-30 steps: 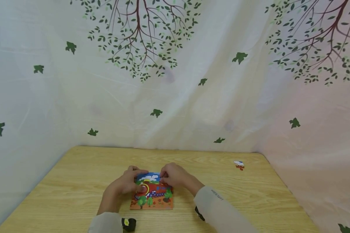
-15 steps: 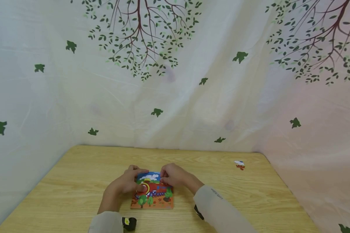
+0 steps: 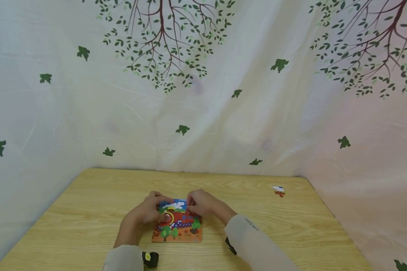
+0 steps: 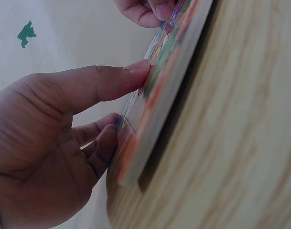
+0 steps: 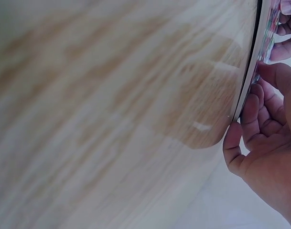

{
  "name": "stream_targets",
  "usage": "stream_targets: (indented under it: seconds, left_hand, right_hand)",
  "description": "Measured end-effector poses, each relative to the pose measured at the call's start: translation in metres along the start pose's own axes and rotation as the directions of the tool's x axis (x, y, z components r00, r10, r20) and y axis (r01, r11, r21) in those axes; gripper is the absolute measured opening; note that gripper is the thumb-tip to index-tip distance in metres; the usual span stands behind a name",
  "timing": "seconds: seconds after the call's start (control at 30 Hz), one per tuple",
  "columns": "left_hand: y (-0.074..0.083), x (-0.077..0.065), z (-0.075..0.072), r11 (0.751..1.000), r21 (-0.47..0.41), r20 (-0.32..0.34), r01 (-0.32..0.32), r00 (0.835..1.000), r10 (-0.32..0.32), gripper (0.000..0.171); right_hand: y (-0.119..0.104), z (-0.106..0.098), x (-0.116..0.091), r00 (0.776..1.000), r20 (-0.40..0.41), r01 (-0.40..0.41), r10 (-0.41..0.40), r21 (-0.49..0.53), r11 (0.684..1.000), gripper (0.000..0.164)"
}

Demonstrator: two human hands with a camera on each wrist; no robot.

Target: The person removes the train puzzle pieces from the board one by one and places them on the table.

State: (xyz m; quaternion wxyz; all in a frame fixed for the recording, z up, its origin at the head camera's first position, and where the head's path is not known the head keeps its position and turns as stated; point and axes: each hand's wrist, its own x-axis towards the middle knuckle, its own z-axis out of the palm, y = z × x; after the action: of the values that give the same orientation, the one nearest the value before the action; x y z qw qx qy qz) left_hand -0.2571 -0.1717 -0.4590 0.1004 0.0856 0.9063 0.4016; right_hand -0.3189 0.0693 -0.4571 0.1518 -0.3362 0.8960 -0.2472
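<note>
A square picture puzzle [image 3: 187,236] with a red train, green trees and white clouds lies flat on the table. My left hand [image 3: 144,211] holds it at the left side, thumb on the picture [image 4: 140,71] and the other fingers at its left and far edges. At the upper right corner, my right hand [image 3: 203,203] has its fingers curled, with thumb and forefinger pinching a small puzzle piece that they mostly hide. In the right wrist view, the fingertips [image 5: 252,98] sit right at the puzzle's edge.
A loose puzzle piece [image 3: 279,191], white, blue and red, lies toward the table's far right corner. The wood-grain table [image 3: 88,210] is backed by a pale curtain [image 3: 149,124] printed with trees and leaves. Black wrist straps [image 3: 150,259] show below the sleeves.
Both hands keep nearly the same pose on the puzzle. The head view shifts only slightly, and the loose piece stays where it was.
</note>
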Motion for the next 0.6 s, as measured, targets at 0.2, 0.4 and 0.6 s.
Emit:
stream_targets:
  seconds: [0.2, 0.4, 0.6]
  left_hand:
    - [-0.0011, -0.0008, 0.0016, 1.0, -0.001, -0.006, 0.013, 1.0, -0.013, 0.05]
    - [-0.0008, 0.0002, 0.0025, 1.0, 0.0, -0.003, 0.022, 1.0, -0.022, 0.048]
    - [-0.001, 0.0002, 0.0025, 1.0, 0.012, -0.005, 0.028, 1.0, -0.028, 0.048]
  right_hand:
    - [-0.0001, 0.0003, -0.0008, 1.0, 0.008, -0.003, 0.003, 0.004, 1.0, 0.007]
    - [-0.0009, -0.0007, -0.0022, 1.0, -0.028, -0.008, 0.009, 0.029, 1.0, 0.009]
    - [-0.0027, -0.0025, -0.0028, 0.998, -0.061, -0.011, 0.017, 0.1, 0.995, 0.012]
